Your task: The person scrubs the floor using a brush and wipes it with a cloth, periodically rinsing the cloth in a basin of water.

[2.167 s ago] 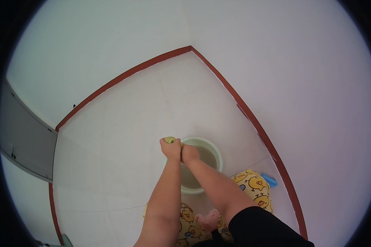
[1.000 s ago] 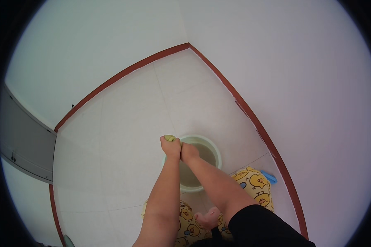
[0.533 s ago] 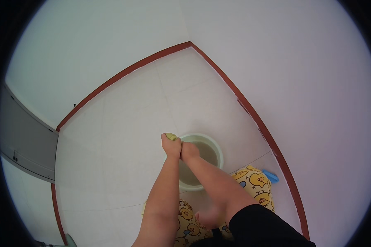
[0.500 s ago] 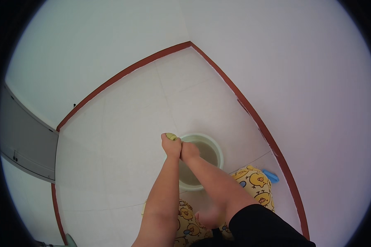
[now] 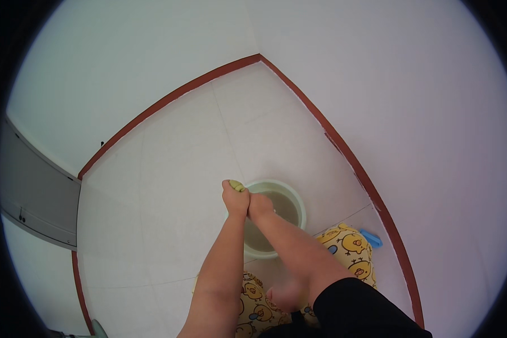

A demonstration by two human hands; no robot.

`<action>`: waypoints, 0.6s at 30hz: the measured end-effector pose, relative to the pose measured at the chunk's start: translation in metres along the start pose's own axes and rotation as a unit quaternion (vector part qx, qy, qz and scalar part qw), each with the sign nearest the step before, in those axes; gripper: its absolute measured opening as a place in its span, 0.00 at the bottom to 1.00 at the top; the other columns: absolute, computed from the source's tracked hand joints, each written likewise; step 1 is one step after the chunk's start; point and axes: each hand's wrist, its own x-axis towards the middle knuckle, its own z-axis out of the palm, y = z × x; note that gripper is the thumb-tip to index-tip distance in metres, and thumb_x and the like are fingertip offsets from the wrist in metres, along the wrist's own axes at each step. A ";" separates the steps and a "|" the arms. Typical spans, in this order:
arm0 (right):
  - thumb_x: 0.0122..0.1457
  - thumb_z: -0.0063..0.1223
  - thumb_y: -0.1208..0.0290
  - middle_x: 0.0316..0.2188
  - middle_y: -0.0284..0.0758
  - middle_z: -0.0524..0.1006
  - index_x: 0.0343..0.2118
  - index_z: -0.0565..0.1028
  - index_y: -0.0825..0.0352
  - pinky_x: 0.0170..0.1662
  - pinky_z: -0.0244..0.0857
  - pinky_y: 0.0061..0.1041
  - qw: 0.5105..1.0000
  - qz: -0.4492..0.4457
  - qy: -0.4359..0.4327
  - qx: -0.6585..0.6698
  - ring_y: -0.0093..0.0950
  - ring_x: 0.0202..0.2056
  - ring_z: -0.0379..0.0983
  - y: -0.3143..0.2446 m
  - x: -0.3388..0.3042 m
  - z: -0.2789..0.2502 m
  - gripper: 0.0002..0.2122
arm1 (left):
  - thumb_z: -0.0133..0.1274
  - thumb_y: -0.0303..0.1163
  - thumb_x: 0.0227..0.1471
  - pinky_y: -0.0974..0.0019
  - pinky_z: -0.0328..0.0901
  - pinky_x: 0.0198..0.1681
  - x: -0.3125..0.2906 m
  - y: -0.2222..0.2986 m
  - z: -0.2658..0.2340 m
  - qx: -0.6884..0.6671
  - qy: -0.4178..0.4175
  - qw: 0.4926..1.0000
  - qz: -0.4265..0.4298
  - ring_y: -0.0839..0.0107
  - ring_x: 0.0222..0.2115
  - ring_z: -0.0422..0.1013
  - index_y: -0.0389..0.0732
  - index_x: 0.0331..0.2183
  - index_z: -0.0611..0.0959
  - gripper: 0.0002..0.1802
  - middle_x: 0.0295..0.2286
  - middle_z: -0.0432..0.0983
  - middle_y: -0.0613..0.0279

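Note:
My left hand is a fist around a yellow-green cloth, and a twisted end of it sticks out at the top. Pressed against that fist, my right hand is also closed. The cloth seems to run on into it, though the part between my hands is hidden. Both fists are held above the left side of a pale green basin. Murky grey-brown water fills its lower part. My forearms cover some of the basin.
Yellow chick-print fabric covers my legs on both sides, close to the basin. A blue object lies by the right wall. Red-brown skirting lines the walls, which meet at a far corner. A grey cabinet stands at the left.
My two fists have shifted very slightly to the right, still closed together. The basin and the rest look almost the same.

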 end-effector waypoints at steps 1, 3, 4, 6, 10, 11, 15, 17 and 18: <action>0.47 0.46 0.68 0.30 0.42 0.76 0.29 0.76 0.63 0.37 0.67 0.37 1.000 -0.006 0.008 -0.002 0.41 0.35 0.73 0.000 0.001 0.000 0.09 | 0.54 0.26 0.32 0.59 0.65 0.34 0.001 -0.001 0.000 -0.003 0.000 1.000 0.001 0.52 0.29 0.70 0.33 0.35 0.68 0.22 0.27 0.72 0.46; 0.46 0.46 0.68 0.29 0.42 0.76 0.28 0.76 0.63 0.36 0.67 0.37 0.999 -0.023 -0.010 -0.025 0.41 0.34 0.73 -0.004 0.002 -0.004 0.08 | 0.55 0.27 0.32 0.59 0.65 0.34 0.002 -0.008 -0.003 -0.015 0.009 1.000 -0.011 0.54 0.30 0.70 0.33 0.35 0.68 0.22 0.28 0.72 0.48; 0.46 0.47 0.69 0.28 0.41 0.76 0.28 0.76 0.62 0.36 0.67 0.37 0.998 -0.040 -0.026 -0.049 0.41 0.34 0.73 -0.005 0.002 -0.007 0.08 | 0.55 0.27 0.32 0.60 0.65 0.34 0.004 -0.012 -0.004 -0.028 0.017 0.999 -0.023 0.57 0.30 0.70 0.33 0.34 0.68 0.22 0.28 0.71 0.50; 0.45 0.49 0.70 0.29 0.41 0.76 0.29 0.75 0.63 0.37 0.67 0.36 0.996 -0.051 -0.013 -0.076 0.40 0.34 0.72 -0.005 0.004 -0.009 0.08 | 0.56 0.28 0.34 0.61 0.65 0.34 0.006 -0.019 -0.008 -0.091 -0.006 0.994 -0.059 0.58 0.30 0.70 0.34 0.34 0.69 0.21 0.28 0.70 0.53; 0.42 0.53 0.71 0.31 0.38 0.74 0.31 0.74 0.63 0.41 0.65 0.33 0.971 -0.108 0.071 -0.199 0.38 0.36 0.70 -0.006 0.004 -0.009 0.11 | 0.54 0.35 0.43 0.61 0.65 0.36 0.016 -0.032 -0.026 -0.231 -0.123 0.956 -0.137 0.61 0.33 0.68 0.35 0.35 0.69 0.19 0.30 0.68 0.59; 0.42 0.53 0.71 0.31 0.38 0.74 0.31 0.74 0.63 0.41 0.65 0.33 0.970 -0.109 0.067 -0.205 0.38 0.36 0.70 0.000 0.004 -0.011 0.11 | 0.54 0.35 0.43 0.61 0.65 0.36 0.014 -0.027 -0.032 -0.235 -0.121 0.954 -0.141 0.61 0.33 0.68 0.35 0.35 0.69 0.19 0.30 0.68 0.59; 0.41 0.55 0.73 0.33 0.35 0.71 0.33 0.73 0.61 0.41 0.63 0.29 0.958 -0.201 0.092 -0.181 0.33 0.38 0.68 0.008 0.009 -0.022 0.12 | 0.39 0.51 0.53 0.57 0.66 0.43 0.020 -0.022 -0.065 -0.410 -0.265 0.819 -0.301 0.58 0.39 0.67 0.34 0.38 0.70 0.27 0.35 0.68 0.54; 0.40 0.56 0.74 0.32 0.34 0.71 0.33 0.73 0.61 0.40 0.64 0.30 0.960 -0.235 0.079 -0.133 0.33 0.38 0.68 0.003 0.009 -0.025 0.13 | 0.26 0.59 0.54 0.55 0.65 0.47 0.028 -0.036 -0.076 -0.437 -0.312 0.780 -0.321 0.54 0.43 0.66 0.32 0.43 0.70 0.37 0.42 0.68 0.49; 0.38 0.57 0.75 0.32 0.33 0.71 0.33 0.72 0.61 0.40 0.64 0.30 0.952 -0.276 0.098 -0.095 0.33 0.37 0.68 0.000 0.007 -0.025 0.15 | 0.26 0.59 0.54 0.55 0.65 0.47 0.030 -0.043 -0.081 -0.440 -0.307 0.779 -0.324 0.54 0.43 0.66 0.32 0.43 0.70 0.37 0.42 0.68 0.49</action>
